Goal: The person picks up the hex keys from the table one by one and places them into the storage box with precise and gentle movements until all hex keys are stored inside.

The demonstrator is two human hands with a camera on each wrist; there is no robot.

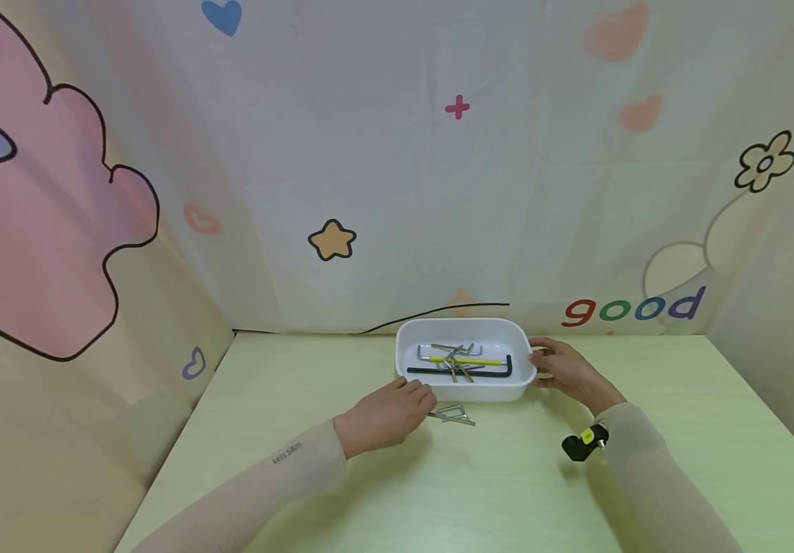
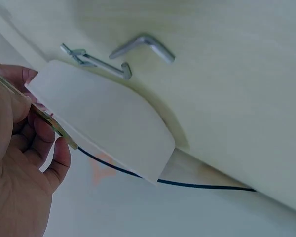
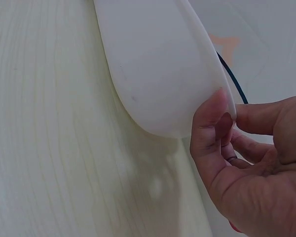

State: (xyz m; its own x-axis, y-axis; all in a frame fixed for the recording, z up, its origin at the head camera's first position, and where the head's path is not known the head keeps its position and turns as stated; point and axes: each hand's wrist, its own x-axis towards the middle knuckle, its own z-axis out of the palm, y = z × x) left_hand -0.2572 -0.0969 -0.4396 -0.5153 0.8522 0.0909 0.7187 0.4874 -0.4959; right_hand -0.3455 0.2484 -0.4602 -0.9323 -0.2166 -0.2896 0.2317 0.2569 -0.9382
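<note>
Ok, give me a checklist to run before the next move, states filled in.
1. Right hand grip on the white, rounded plastic tray: ok, rim pinched.
2. Left hand grip on the thin, brassy metal rod: ok, held in its fingers.
3. Number of pieces in that hand: cannot tell, fingers cover them.
4. Silver L-shaped metal keys all in tray: not ok, some lie on the pale green wood-grain table.
5. Thick black L-shaped key in tray: ok.

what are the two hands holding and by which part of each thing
The right hand pinches the white tray by the rim at its right end; the left hand holds a thin brassy rod near its middle.
</note>
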